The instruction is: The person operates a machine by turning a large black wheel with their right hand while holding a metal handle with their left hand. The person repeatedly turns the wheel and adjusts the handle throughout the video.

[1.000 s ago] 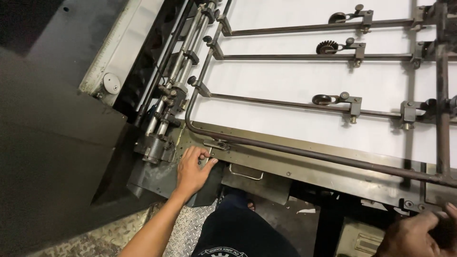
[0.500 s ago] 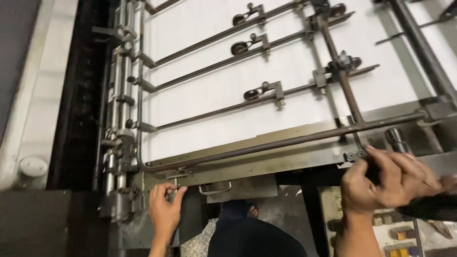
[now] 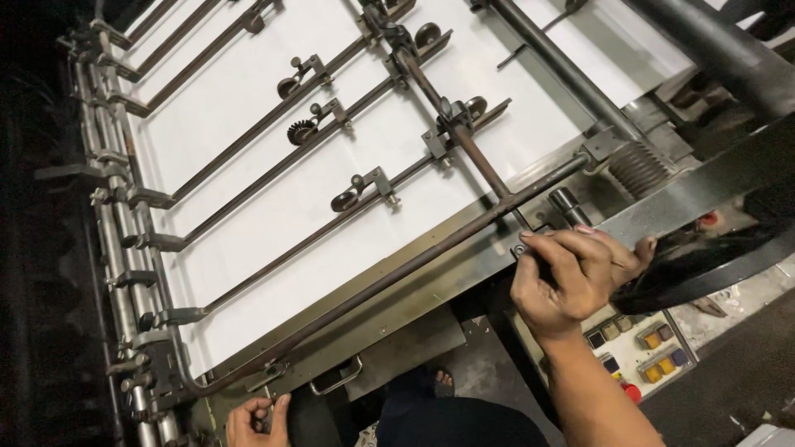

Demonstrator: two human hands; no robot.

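Both hands stay gripping the long rod (image 3: 397, 273) over white sheet (image 3: 273, 165).

The paper sheet (image 3: 248, 108) in the upper left of the frame is plain white. The long bar (image 3: 397, 273) across the middle is dark brown. At the lower right, the control panel (image 3: 633, 348) has yellow, dark and red buttons.

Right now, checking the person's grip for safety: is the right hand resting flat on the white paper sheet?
No. The right hand is curled around a dark handle at the machine's near edge, off the white paper sheet.
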